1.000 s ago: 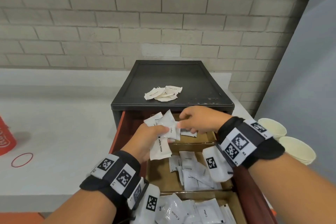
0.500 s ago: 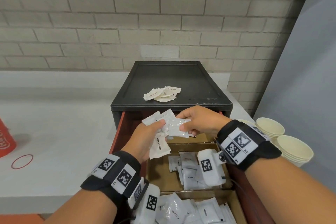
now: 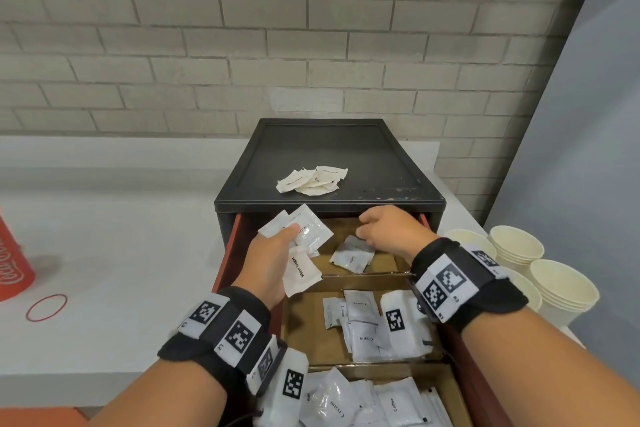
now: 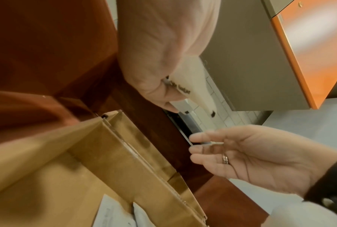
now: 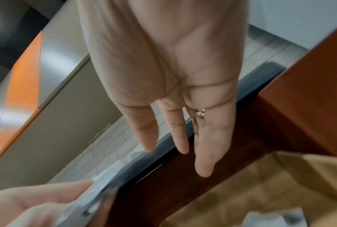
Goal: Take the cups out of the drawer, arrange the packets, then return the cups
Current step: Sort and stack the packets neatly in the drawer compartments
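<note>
Hands split the sorting: left hand (image 3: 273,255) fans packets (image 3: 304,236) at frame centre to read labels, right hand (image 3: 388,229) hangs loose-fingered, empty, over the drawer (image 3: 346,333), while cups (image 3: 540,274) wait at right on the table (image 3: 121,253).
</note>
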Action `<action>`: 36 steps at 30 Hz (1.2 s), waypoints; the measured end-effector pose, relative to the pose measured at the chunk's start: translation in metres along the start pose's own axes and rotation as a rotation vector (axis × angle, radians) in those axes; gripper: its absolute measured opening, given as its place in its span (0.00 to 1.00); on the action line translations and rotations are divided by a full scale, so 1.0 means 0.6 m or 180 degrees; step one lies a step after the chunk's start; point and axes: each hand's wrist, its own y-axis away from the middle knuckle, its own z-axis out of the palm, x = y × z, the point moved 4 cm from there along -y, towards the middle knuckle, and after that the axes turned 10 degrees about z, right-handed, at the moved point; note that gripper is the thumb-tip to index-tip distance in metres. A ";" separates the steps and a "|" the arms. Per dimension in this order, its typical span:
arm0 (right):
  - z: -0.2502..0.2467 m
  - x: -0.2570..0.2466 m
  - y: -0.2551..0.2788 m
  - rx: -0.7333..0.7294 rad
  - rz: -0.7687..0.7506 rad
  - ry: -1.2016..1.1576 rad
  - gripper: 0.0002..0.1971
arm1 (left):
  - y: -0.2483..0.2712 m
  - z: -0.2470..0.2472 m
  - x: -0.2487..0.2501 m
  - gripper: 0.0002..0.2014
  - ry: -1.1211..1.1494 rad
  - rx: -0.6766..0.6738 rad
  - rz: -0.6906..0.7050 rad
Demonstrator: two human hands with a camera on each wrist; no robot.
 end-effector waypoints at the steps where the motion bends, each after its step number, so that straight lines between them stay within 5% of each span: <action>1: 0.011 -0.004 0.010 -0.0246 -0.0056 -0.0352 0.22 | 0.000 0.002 0.001 0.13 0.0030 -0.0010 0.0000; 5: 0.079 -0.031 0.054 -0.1663 -0.0106 -0.1220 0.17 | 0.004 0.009 0.008 0.13 0.0278 -0.0186 0.0095; 14: 0.035 -0.056 0.043 -0.0450 -0.0482 -0.0854 0.12 | -0.001 -0.002 0.015 0.13 0.1041 0.0557 0.0143; 18: -0.030 -0.079 0.024 0.0195 -0.0516 -0.1773 0.15 | -0.002 0.000 0.015 0.06 0.0904 0.0407 0.0203; 21: -0.044 -0.099 0.009 0.0192 -0.0509 -0.2153 0.21 | 0.000 0.001 0.015 0.12 0.0825 0.0382 0.0231; 27: 0.014 -0.098 0.024 -0.0162 -0.0766 -0.0748 0.19 | 0.002 0.002 0.014 0.15 0.0842 0.0196 0.0171; 30: 0.033 -0.084 0.025 -0.0142 -0.0877 -0.0771 0.17 | 0.005 0.009 0.014 0.11 0.0922 0.0055 0.0110; 36: 0.016 -0.049 0.021 -0.0260 -0.0204 -0.0766 0.20 | 0.005 0.002 0.016 0.14 0.1110 0.0188 0.0054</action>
